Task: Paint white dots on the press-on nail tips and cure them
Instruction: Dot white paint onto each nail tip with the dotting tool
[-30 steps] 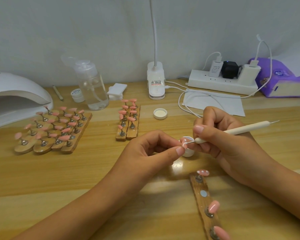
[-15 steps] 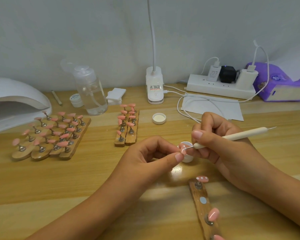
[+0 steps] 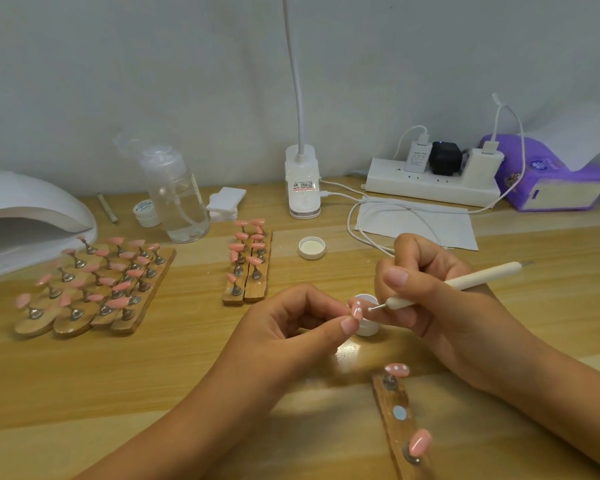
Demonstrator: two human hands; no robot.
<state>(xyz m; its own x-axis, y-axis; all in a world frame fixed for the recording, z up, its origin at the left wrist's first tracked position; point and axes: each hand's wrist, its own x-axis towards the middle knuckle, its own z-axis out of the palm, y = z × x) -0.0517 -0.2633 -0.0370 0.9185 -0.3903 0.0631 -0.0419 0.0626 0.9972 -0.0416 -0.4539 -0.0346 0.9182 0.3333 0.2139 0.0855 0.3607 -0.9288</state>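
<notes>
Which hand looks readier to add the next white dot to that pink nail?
The right hand: it grips the dotting pen, whose metal point sits just beside the pink nail. The left hand is busy pinching that nail, so it likely only steadies it.

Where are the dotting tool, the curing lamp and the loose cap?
dotting tool (image 3: 482, 277), head view, on its white handle.
curing lamp (image 3: 25, 195), head view, on its white dome.
loose cap (image 3: 312, 247), head view, on its inner face.

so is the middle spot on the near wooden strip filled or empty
Empty: the middle disc on the near strip is bare; a dotted tip and a plain pink tip stand on the spots either side.
</notes>
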